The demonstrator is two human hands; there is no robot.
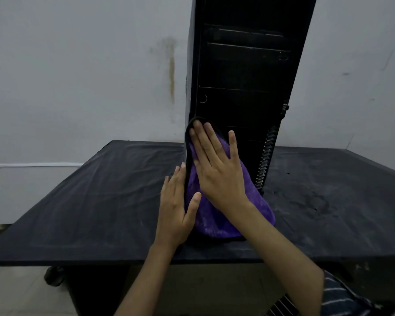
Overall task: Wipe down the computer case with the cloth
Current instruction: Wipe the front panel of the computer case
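On black table [100, 201], stained white wall [78, 65]

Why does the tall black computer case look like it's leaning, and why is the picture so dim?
Head view: the wide-angle lens bends straight lines, so the computer case seems to tilt and the table edges splay. Lighting is weak and flat, with no glare; the dark front panel loses detail, while the purple cloth under the right hand and the left hand stay fairly sharp.
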